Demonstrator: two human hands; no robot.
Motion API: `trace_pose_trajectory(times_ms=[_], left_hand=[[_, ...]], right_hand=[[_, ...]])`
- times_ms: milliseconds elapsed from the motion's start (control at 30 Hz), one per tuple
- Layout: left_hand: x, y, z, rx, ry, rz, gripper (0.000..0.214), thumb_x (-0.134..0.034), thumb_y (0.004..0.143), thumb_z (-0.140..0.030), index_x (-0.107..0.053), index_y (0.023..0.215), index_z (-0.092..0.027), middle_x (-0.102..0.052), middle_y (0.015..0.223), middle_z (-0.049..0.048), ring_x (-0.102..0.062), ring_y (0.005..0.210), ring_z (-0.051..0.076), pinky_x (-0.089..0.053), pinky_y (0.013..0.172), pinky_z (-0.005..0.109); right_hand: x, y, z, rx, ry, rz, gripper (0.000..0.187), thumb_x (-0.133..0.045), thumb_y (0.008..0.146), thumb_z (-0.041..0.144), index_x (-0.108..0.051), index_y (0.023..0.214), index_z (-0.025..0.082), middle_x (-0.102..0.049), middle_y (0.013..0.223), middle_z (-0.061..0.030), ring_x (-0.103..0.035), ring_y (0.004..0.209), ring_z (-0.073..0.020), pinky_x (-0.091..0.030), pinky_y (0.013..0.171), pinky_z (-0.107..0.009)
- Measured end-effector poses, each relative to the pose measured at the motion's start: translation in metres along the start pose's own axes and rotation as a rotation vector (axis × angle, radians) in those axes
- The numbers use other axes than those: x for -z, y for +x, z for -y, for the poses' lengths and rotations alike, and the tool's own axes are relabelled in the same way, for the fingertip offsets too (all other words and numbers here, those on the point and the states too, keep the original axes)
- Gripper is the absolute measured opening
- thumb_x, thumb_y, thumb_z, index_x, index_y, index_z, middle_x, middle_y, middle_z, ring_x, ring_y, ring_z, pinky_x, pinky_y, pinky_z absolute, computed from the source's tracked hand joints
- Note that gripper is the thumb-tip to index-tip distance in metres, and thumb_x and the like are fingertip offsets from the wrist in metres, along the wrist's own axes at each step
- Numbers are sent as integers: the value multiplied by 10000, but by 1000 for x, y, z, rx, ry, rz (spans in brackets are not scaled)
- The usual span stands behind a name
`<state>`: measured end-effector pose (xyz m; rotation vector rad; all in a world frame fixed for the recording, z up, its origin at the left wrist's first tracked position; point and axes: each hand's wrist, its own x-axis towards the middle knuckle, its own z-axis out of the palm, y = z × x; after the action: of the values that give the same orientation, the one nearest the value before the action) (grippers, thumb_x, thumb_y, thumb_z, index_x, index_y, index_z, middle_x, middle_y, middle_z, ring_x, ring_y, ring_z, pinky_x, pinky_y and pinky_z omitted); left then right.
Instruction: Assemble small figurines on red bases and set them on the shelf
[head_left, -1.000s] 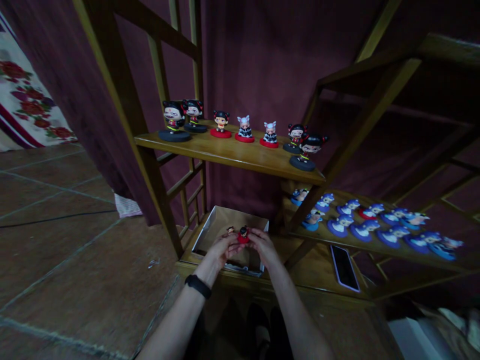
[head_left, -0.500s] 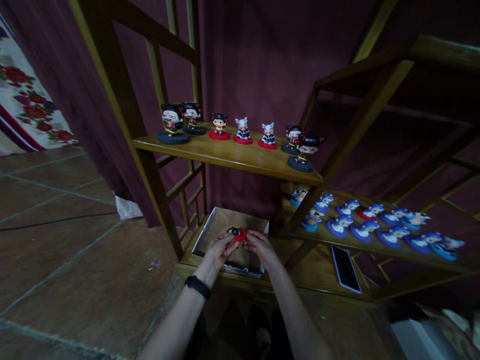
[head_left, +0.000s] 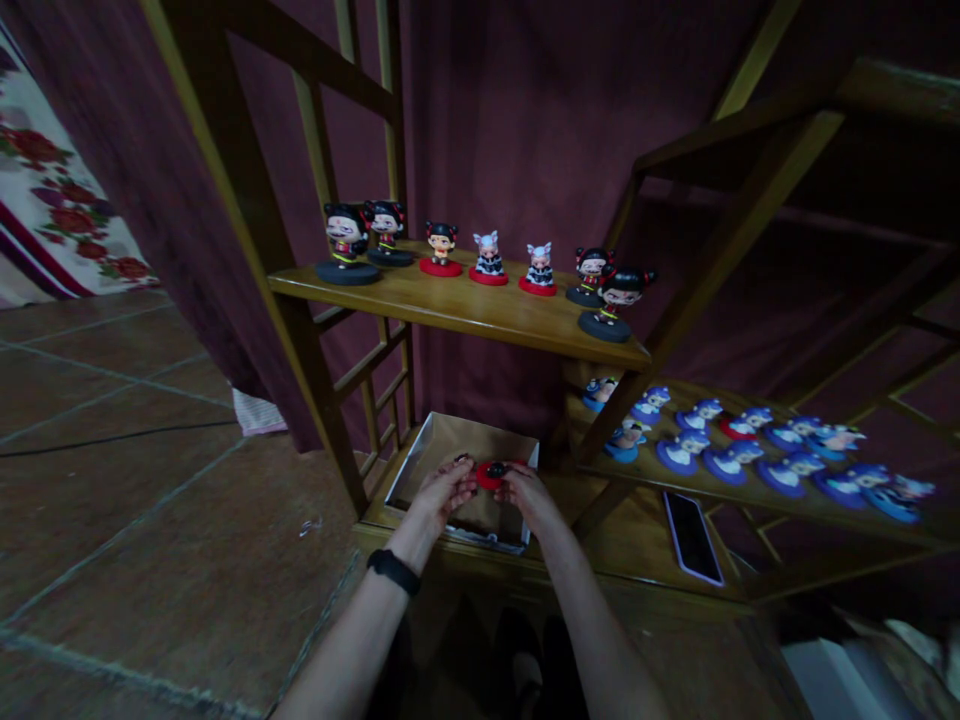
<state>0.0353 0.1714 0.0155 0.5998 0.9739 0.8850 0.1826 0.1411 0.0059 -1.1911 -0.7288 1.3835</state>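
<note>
Over an open cardboard box (head_left: pixel 420 455), my right hand (head_left: pixel 527 492) pinches a small figurine (head_left: pixel 492 474) by its edge. Its round red base faces me, with a dark, rounded part on top. My left hand (head_left: pixel 442 494), with a black band on the wrist, is just left of the figurine. Its fingers are curled together, and a small dark bit shows at the fingertips, too small to name. Above the hands, a wooden shelf (head_left: pixel 450 303) bears several figurines, among them a black-haired one on a red base (head_left: pixel 441 262) and two white-haired ones, one of them a horned figurine (head_left: pixel 489 262).
On a lower shelf at right stand several purple-based figurines (head_left: pixel 682 450). A phone (head_left: pixel 693 538) lies on the bottom board right of the box. Slanted wooden posts (head_left: pixel 315 400) frame both sides. A dark curtain (head_left: pixel 517 120) hangs behind, and tiled floor (head_left: pixel 150 520) is at left.
The figurine has shifted slightly right and turned, from between both hands into my right fingers. My left hand has come away from its base. The view has tilted very slightly.
</note>
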Motion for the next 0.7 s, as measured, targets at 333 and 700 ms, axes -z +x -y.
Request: trace_pose_trajectory(times_ms=[333, 700], left_hand=[[-3, -3, 4, -23, -15, 3, 167, -673, 608, -91, -589, 751, -109, -661, 683, 53, -628, 595, 117, -525, 578, 210], [-8, -4, 11, -74, -116, -20, 210, -671, 601, -36, -508, 694, -129, -659, 676, 46, -647, 649, 145, -536, 680, 274]], right_hand=[[1, 1, -2, 27, 18, 55, 250, -631, 605, 294, -647, 833, 190, -668, 728, -22, -558, 541, -109, -433, 515, -234], [-8, -1, -7, 18, 152, 13, 231, -696, 560, 268, -604, 756, 188, -645, 688, 9, -568, 583, -100, -436, 586, -231]])
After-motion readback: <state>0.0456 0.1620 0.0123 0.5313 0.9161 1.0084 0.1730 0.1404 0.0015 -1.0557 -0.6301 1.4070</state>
